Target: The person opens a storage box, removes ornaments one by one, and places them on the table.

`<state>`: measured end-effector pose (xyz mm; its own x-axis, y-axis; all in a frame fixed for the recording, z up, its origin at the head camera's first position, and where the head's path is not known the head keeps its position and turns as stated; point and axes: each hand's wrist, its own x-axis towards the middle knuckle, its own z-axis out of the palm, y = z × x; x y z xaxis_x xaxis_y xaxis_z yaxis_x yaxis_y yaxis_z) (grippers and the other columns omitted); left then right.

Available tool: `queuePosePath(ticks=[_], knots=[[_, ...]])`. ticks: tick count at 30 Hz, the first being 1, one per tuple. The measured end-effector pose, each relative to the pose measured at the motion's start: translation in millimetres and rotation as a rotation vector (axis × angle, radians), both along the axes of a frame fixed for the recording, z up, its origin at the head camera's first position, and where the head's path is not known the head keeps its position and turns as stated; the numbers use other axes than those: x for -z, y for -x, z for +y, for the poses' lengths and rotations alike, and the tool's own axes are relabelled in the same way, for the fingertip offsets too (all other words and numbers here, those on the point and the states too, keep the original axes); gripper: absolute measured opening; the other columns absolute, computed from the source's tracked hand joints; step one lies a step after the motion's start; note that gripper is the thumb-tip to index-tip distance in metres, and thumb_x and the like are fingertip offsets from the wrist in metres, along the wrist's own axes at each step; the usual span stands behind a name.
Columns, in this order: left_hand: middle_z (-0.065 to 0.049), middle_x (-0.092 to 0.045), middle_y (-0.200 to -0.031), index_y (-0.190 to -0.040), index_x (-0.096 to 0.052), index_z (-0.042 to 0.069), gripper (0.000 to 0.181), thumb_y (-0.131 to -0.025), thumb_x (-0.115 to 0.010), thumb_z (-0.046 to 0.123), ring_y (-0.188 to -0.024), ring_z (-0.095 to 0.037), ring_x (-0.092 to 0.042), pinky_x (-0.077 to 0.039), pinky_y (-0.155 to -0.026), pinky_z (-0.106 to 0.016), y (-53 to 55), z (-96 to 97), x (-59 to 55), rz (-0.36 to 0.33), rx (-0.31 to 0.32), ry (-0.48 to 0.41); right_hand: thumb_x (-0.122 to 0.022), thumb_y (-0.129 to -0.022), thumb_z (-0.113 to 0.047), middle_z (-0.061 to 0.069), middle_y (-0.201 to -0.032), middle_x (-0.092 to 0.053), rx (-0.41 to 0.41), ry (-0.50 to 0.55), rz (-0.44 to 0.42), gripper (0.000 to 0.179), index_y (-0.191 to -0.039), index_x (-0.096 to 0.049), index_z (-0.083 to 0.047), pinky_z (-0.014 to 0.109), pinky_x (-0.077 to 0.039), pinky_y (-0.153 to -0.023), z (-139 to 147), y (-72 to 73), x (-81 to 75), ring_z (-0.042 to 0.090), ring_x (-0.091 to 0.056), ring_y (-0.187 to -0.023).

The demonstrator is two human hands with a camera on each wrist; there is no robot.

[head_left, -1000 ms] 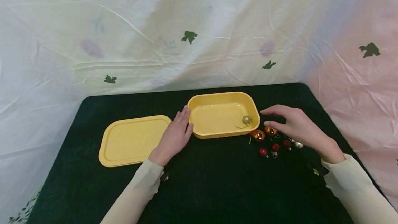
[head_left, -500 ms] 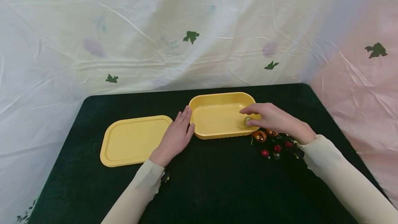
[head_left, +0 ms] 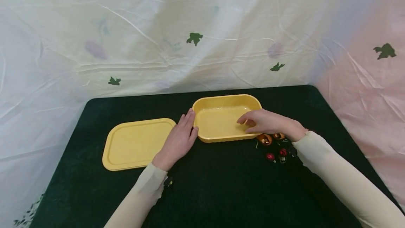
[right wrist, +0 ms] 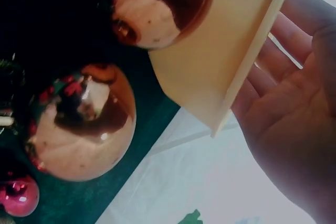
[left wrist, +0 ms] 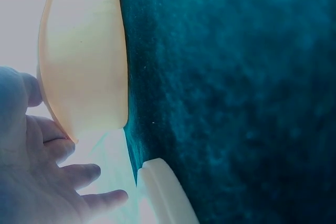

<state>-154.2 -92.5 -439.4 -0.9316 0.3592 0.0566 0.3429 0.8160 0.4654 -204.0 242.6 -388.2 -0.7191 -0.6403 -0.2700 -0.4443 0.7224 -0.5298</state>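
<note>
My left hand [head_left: 178,140] rests with straight fingers against the left end of a yellow plastic box [head_left: 213,120]. In the left wrist view, its fingers [left wrist: 79,174] spread at the box's rim. Over the right part of the box my right hand [head_left: 268,121] reaches in, fingers bent and thumb low near the floor of the box. The box wall hides those fingertips in the right wrist view, and the gold bauble inside is out of sight; I cannot tell whether the hand holds it. Two shiny orange baubles [head_left: 264,139] lie just outside the box, under the right wrist.
Left of the box lies a flat yellow lid [head_left: 136,145], partly behind my left forearm. Small red baubles [head_left: 270,157] sit near the orange ones on the dark green cloth [head_left: 205,185]. A patterned white curtain [head_left: 142,27] hangs behind the table.
My right hand has moved left from beside the box, over its right rim and into it. The gold bauble, visible earlier, is now hidden. My left hand stays in place.
</note>
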Motion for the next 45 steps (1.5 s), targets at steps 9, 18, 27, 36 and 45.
queuePosePath(ticks=[9,18,27,36,45], knots=[[-0.001,-0.012,-0.173,-0.166,-0.019,0.010,0.065,-0.112,-0.044,0.037,-0.157,-0.028,-0.022,-0.026,-0.123,-0.051,-0.4,1.2,1.1,-0.007,-0.003,0.011,-0.072,-0.097,-0.010,0.003,-0.116,-0.072,-0.039,-0.085,-0.029,0.029,-0.126,-0.072,-0.008,0.045,-0.056,-0.095,-9,3.2,2.9,0.018,-0.066,-0.102],[0.000,-0.012,-0.173,-0.166,-0.020,0.010,0.065,-0.112,-0.044,0.037,-0.157,-0.028,-0.021,-0.026,-0.123,-0.052,-1.0,1.8,1.5,-0.008,0.000,0.015,-0.075,-0.094,-0.012,-0.006,-0.097,-0.070,-0.084,-0.086,0.051,0.019,-0.113,-0.076,-0.012,0.038,-0.053,-0.086,-19,6.5,17.0,0.011,-0.059,-0.085],[0.000,-0.012,-0.173,-0.166,-0.020,0.010,0.065,-0.112,-0.043,0.038,-0.157,-0.027,-0.022,-0.025,-0.123,-0.051,-2.0,1.4,1.7,-0.001,-0.004,0.021,-0.077,-0.094,-0.017,-0.002,-0.104,-0.070,0.020,-0.056,0.094,0.025,-0.118,-0.074,-0.011,0.039,-0.055,-0.088,-22,4.2,11.2,0.014,-0.063,-0.091],[-0.001,-0.013,-0.173,-0.166,-0.020,0.010,0.065,-0.112,-0.043,0.038,-0.157,-0.027,-0.022,-0.026,-0.123,-0.051,-2.3,0.4,2.3,0.004,-0.009,0.027,-0.073,-0.097,-0.014,0.017,-0.135,-0.064,0.125,-0.126,0.146,0.040,-0.134,-0.066,-0.002,0.054,-0.047,-0.106,-20,1.1,4.8,0.031,-0.061,-0.120],[-0.002,-0.014,-0.173,-0.166,-0.019,0.010,0.065,-0.112,-0.043,0.037,-0.157,-0.028,-0.021,-0.026,-0.123,-0.051,-2.5,-0.3,2.6,0.003,-0.004,0.022,-0.079,-0.090,-0.012,0.010,-0.115,-0.067,0.039,-0.146,0.139,0.044,-0.131,-0.068,0.000,0.046,-0.051,-0.092,-27,1.5,12.4,0.023,-0.057,-0.096]])
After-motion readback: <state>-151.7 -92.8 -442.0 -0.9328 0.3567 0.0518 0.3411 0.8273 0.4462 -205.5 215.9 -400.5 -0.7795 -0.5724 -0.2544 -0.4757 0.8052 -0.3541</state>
